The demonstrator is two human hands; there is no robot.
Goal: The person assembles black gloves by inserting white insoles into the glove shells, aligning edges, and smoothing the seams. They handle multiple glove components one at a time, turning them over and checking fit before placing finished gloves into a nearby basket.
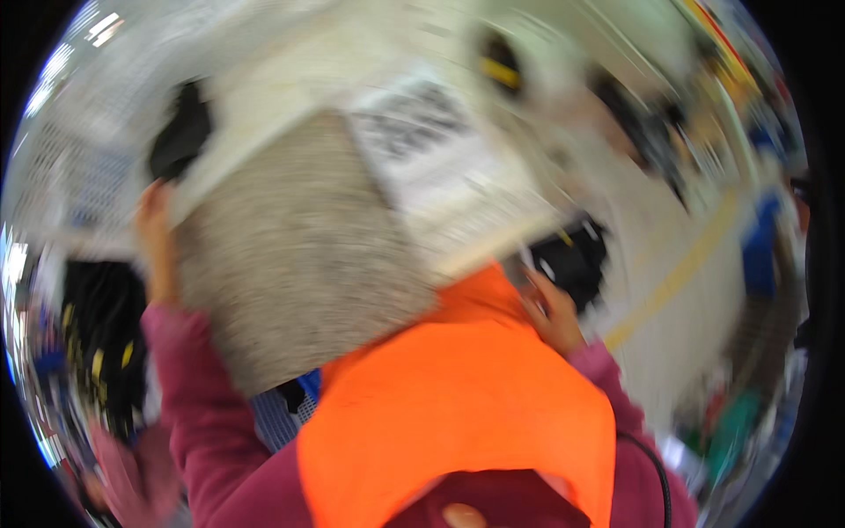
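Observation:
My left hand (157,229) is raised at the left, beside the edge of a speckled grey-brown surface (299,238). Just beyond its fingertips is a black cloth-like piece (182,132); motion blur hides whether they touch. My right hand (552,314) is at the right of my orange vest (458,396), its fingers curled. Something small and dark seems to be in them, too blurred to name. Close behind that hand is a black item with a yellow mark (572,260). A white printed sheet (440,158) lies beyond the grey-brown surface.
Black pieces with yellow marks (106,343) hang or lie at the left, near white perforated crates (75,176). Another black-and-yellow item (500,62) is at the far side. A yellow floor line (678,273) and a blue container (761,246) are at the right.

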